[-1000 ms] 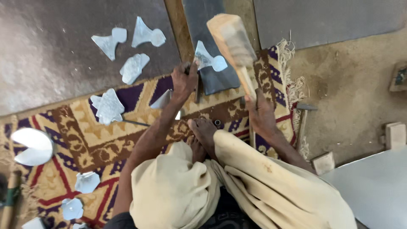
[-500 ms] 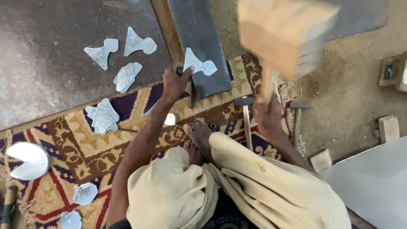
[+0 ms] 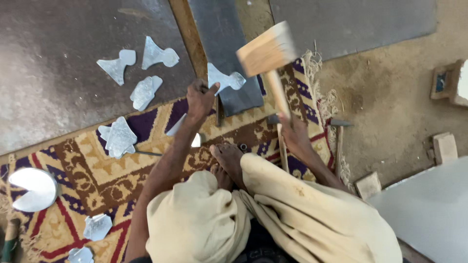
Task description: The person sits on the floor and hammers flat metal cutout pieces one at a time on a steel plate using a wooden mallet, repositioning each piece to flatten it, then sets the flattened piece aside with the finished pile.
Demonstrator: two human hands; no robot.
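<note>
My right hand (image 3: 292, 132) grips the handle of a wooden mallet (image 3: 267, 52), whose block head hangs in the air above the dark metal slab (image 3: 219, 39). My left hand (image 3: 201, 99) holds a thin dark punch upright at the slab's near edge, its fingers touching a cut piece of shiny sheet metal (image 3: 223, 79) that lies on the slab. I sit on a patterned rug (image 3: 87, 165) with my bare feet (image 3: 226, 160) tucked in front of me.
Several cut metal shapes (image 3: 146, 73) lie on the grey sheet at upper left, more on the rug, with a notched metal disc (image 3: 31, 189) at far left. A hammer (image 3: 339, 141) lies at the rug's right edge. Wooden blocks (image 3: 444, 146) sit on the dirt floor.
The mallet, raised high and blurred half a second ago, has come down toward the slab. My left hand keeps the punch at the same spot on the metal piece.
</note>
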